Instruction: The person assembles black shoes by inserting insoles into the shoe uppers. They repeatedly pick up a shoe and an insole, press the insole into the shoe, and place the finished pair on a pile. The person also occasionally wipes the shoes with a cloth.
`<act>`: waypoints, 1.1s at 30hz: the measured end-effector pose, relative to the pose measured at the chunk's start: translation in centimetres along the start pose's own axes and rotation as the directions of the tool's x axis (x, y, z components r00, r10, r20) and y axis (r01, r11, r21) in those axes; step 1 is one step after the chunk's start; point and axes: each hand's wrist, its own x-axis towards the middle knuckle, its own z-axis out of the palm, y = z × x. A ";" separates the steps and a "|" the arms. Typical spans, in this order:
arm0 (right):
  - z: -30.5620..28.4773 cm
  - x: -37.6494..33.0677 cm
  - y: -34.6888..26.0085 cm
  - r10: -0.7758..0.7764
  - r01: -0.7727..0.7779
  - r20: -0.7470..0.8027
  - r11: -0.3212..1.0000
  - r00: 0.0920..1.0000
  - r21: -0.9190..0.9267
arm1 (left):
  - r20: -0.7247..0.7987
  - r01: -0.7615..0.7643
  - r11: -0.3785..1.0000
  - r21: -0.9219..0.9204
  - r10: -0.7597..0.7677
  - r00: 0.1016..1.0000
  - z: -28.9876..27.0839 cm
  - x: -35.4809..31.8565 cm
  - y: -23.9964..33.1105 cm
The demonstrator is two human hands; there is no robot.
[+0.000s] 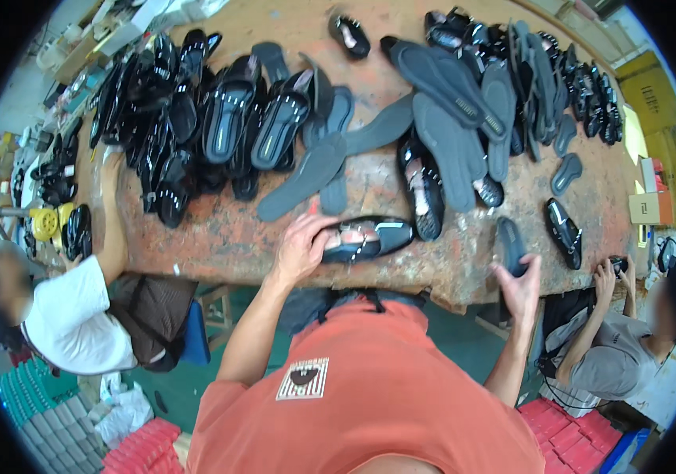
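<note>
A glossy black shoe (392,235) lies sideways near the table's front edge, its opening and pale lining showing. My left hand (298,248) is closed on its heel end. Farther right, my right hand (521,291) pinches the lower end of a dark grey insole (508,238), which points away from me over the table edge. Just beyond the held shoe stands another black shoe (422,196). Long grey insoles (306,179) lie loose behind my left hand, and more insoles (442,150) overlap beyond the second shoe.
Heaps of black shoes (184,114) cover the table's left and far right. A single shoe (563,232) and a short insole (566,174) lie at right. One person in a white shirt (77,320) sits left; another in grey (610,359) handles a dark item at right.
</note>
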 end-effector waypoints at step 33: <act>15.8 -1.5 -16.6 -0.859 0.872 0.466 0.382 0.214 0.305 | -0.017 0.504 0.699 -0.507 -0.593 0.805 -0.4 -9.2 0.6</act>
